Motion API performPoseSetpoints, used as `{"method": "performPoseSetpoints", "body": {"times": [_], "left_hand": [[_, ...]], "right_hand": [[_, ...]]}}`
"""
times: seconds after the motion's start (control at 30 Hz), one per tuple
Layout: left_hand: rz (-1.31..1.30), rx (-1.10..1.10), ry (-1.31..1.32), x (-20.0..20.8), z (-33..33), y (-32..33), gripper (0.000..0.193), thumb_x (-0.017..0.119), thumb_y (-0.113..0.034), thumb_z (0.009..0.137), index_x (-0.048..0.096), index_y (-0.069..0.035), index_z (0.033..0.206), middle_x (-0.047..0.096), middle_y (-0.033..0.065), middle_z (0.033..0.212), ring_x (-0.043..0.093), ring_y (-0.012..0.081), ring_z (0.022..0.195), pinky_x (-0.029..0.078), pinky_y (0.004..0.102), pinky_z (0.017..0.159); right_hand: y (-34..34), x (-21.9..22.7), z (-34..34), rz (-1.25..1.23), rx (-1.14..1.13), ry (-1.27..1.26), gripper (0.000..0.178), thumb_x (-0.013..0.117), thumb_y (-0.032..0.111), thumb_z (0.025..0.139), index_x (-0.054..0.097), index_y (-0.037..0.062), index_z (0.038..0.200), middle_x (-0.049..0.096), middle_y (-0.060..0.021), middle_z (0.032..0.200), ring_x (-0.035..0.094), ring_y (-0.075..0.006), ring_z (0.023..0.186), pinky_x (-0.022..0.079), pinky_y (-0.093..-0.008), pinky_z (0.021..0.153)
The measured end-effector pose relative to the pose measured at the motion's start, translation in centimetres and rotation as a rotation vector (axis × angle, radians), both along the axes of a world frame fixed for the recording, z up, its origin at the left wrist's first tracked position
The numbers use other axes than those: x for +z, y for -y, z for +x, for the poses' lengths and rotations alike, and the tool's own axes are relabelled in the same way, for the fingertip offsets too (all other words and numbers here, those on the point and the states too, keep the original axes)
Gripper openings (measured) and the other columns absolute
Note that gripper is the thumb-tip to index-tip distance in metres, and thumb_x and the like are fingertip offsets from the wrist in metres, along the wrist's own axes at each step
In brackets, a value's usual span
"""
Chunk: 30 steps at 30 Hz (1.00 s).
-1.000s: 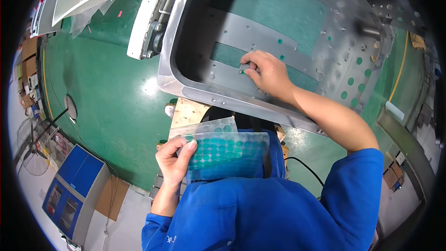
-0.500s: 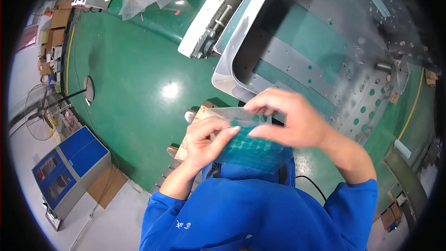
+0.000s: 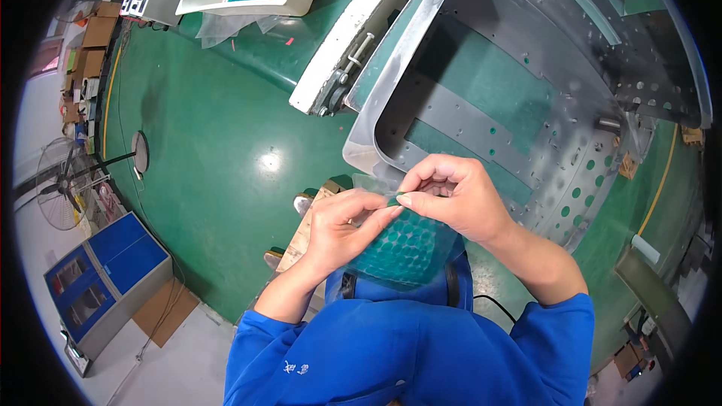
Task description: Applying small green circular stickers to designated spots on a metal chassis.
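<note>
A clear plastic sheet with rows of round green dots (image 3: 402, 252) hangs over my lap, held up in front of my body. My left hand (image 3: 338, 227) is closed, thumb and index finger pinching near the sheet's upper edge. My right hand (image 3: 465, 199) is also closed, its thumb and index fingertips meeting my left fingertips at that edge. A small green piece (image 3: 394, 200) shows between the fingertips; whether it is loose from the sheet I cannot tell. Clear film (image 3: 370, 183) sticks up behind my fingers.
Just ahead to the right stands a large grey metal housing (image 3: 362, 139) with holes in its panels. A white tray (image 3: 297, 4) with green dotted sheets is at the far left. A wooden pallet (image 3: 297, 239) lies beside my left arm; a fan (image 3: 64, 184) stands further left.
My right hand has moved left and its thumb and index finger have closed together, meeting my left fingertips. The view has shifted slightly.
</note>
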<state>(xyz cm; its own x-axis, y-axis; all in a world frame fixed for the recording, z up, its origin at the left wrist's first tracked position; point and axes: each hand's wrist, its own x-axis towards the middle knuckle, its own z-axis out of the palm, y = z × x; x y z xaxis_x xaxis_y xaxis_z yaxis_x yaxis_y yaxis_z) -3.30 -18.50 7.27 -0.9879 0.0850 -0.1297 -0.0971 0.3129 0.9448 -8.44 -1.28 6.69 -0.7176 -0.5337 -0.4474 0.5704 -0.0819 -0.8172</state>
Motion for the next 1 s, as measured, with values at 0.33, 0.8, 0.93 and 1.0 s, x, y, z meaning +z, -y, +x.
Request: {"method": "performPoseSetpoints", "body": {"times": [0.33, 0.8, 0.93, 1.0], "left_hand": [[-0.032, -0.083, 0.045, -0.5, -1.6, -0.5, 0.007, 0.066, -0.004, 0.071, 0.062, -0.002, 0.076, 0.058, 0.0049, 0.062, 0.054, 0.0111, 0.054, 0.039, 0.0227, 0.046], [-0.040, -0.027, 0.071, -0.9, -2.7, -1.2, 0.008, 0.068, -0.004, 0.069, 0.062, 0.000, 0.072, 0.060, 0.0070, 0.063, 0.055, 0.0114, 0.054, 0.041, 0.0225, 0.049], [-0.066, -0.080, 0.068, -1.0, -1.4, 0.0, 0.009, 0.068, -0.001, 0.067, 0.061, 0.001, 0.071, 0.059, 0.0076, 0.061, 0.054, 0.0115, 0.051, 0.038, 0.0215, 0.046], [-0.007, 0.026, 0.096, -1.8, -0.1, 1.2, 0.008, 0.068, 0.001, 0.067, 0.060, 0.001, 0.070, 0.060, 0.0074, 0.062, 0.054, 0.0106, 0.052, 0.038, 0.0207, 0.047]], "right_hand": [[-1.1, -0.4, -2.4, -0.036, 0.077, 0.079, 0.010, 0.060, 0.001, 0.076, 0.058, -0.0015, 0.085, 0.059, -0.0055, 0.080, 0.055, -0.0076, 0.073, 0.045, -0.0201, 0.067], [-1.5, -7.8, -10.9, 0.413, -0.253, -0.434, 0.009, 0.054, 0.002, 0.074, 0.055, -0.0019, 0.082, 0.059, -0.0105, 0.075, 0.057, -0.0190, 0.067, 0.045, -0.0292, 0.065], [-1.7, -14.6, -17.3, 0.923, -0.126, -0.659, 0.015, 0.053, 0.005, 0.072, 0.057, -0.0059, 0.081, 0.060, -0.0217, 0.080, 0.059, -0.0330, 0.081, 0.046, -0.0353, 0.069], [-1.3, -16.0, -19.0, 1.022, 0.050, -0.525, 0.018, 0.053, 0.006, 0.071, 0.058, -0.0061, 0.083, 0.059, -0.0232, 0.083, 0.057, -0.0356, 0.085, 0.045, -0.0363, 0.071]]}}
